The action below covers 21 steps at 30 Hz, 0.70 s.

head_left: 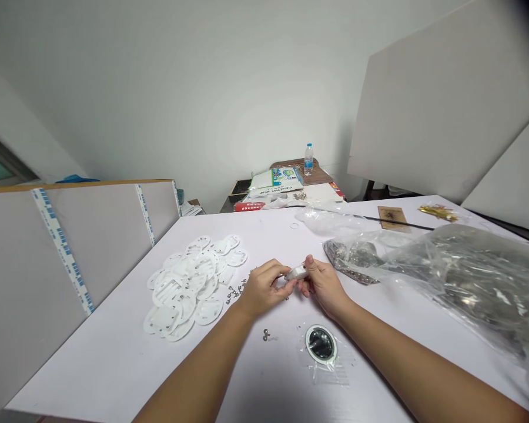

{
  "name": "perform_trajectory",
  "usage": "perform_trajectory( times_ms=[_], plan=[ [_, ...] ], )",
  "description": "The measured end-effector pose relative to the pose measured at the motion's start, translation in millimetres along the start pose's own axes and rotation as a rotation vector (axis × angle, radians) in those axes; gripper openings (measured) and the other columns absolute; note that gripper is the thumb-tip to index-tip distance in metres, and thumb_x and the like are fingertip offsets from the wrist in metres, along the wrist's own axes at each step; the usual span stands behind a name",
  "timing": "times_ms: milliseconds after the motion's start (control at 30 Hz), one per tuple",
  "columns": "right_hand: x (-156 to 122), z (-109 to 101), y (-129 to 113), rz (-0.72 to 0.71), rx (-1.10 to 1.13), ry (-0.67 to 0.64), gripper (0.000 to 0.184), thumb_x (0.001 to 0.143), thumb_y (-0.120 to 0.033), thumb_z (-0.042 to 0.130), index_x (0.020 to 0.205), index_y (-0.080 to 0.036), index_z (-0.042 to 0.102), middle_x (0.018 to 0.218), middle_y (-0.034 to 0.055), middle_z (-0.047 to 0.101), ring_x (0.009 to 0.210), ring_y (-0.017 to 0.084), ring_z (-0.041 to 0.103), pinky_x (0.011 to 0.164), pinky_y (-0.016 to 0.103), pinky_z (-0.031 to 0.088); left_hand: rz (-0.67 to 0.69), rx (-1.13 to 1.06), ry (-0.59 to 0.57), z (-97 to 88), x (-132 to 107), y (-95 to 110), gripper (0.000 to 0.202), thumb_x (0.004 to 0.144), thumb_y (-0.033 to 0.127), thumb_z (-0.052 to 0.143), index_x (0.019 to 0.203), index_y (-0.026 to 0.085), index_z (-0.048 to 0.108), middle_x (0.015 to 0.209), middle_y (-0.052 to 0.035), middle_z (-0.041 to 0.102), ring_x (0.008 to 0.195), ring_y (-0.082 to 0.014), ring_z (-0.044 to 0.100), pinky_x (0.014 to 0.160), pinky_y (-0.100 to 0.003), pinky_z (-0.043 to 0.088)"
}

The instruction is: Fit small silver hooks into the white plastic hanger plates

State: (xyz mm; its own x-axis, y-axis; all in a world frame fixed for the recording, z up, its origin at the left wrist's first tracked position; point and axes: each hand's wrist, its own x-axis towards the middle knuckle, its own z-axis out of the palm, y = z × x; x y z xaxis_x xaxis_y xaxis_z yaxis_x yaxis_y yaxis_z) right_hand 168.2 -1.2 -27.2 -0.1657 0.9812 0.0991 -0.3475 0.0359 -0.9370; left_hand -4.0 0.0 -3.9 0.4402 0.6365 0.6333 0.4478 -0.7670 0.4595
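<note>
My left hand and my right hand meet above the white tabletop, with their fingers pinching a small white plastic part between them. Its exact shape is partly hidden by my fingers. To the left lies a loose pile of flat, round white plastic pieces with cut-outs. Small metal fittings are scattered beside that pile, near my left hand. Below my hands, a round black-and-white disc lies in clear plastic film.
A large clear bag of grey metal parts and a smaller bag lie to the right. Beyond them are a brown card and gold foil. Large grey boards stand along the left edge. A water bottle stands on a far table.
</note>
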Motion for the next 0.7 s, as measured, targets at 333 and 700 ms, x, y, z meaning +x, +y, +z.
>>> perform_trajectory(
  times_ms=[333,700],
  plan=[
    [0,3,-8,-0.011,-0.022,0.026,0.049,0.086,-0.063,0.054,0.069,-0.017,0.06,0.056,0.0015,0.061,0.044,0.012,0.051,0.047,0.026,0.038,-0.033,0.084,-0.022,1.0,3,2,0.017,0.091,0.029,0.054,0.099,0.016,0.062,0.086,-0.0053,0.061,0.064,-0.0106,0.051,0.063,-0.024,0.043],
    [4,-12,-2,-0.296,-0.529,0.281,0.025,0.09,-0.042,0.054,0.103,-0.02,0.059,0.106,0.008,0.065,0.078,0.019,0.063,0.068,0.033,0.049,-0.338,0.098,-0.243,-30.0,10,-15,0.017,0.087,0.022,0.056,0.096,0.024,0.07,0.094,-0.0024,0.061,0.082,-0.015,0.06,0.078,-0.027,0.046]
  ],
)
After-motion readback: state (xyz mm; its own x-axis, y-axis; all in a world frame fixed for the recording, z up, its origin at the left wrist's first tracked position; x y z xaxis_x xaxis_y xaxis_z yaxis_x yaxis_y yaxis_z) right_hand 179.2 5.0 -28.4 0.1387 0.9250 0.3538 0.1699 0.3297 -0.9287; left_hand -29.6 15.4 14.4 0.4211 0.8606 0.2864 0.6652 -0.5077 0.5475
